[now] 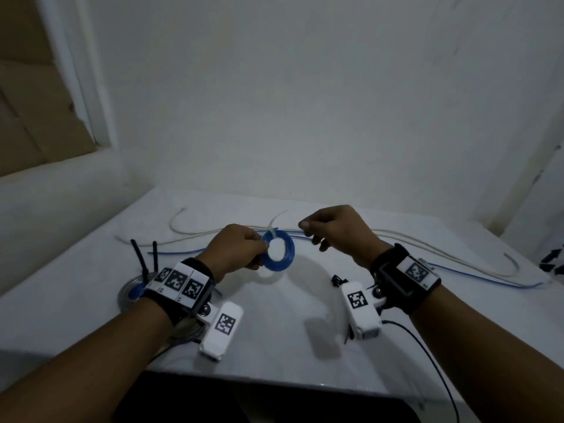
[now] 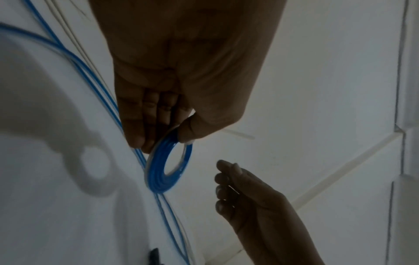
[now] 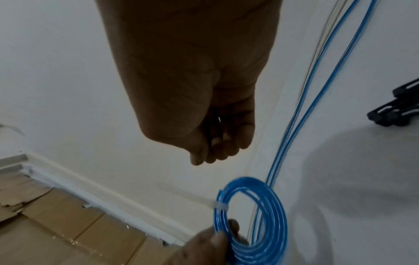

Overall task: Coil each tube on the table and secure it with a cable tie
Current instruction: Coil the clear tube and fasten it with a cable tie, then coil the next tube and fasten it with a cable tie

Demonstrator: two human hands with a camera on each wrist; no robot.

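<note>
My left hand [image 1: 244, 248] grips a small coil of blue tube [image 1: 274, 267] by its left side, holding it upright above the white table [image 1: 274, 325]. A white cable tie [image 1: 272, 232] wraps the top of the coil. In the right wrist view the cable tie [image 3: 221, 206] is closed round the coil [image 3: 278, 215], with its tail sticking out free. My right hand [image 1: 314, 236] hovers to the right of the coil, apart from it, with curled fingers [image 3: 211, 154] and nothing visible in them. The left wrist view shows my left hand [image 2: 163, 136] pinching the coil [image 2: 158, 175].
A loose blue tube [image 1: 457, 270] and a white tube [image 1: 427, 242] trail across the back of the table. Two black cable ties [image 1: 143, 257] stick up by another coil [image 1: 134, 293] under my left wrist. Black pieces [image 1: 552, 261] lie at the right edge.
</note>
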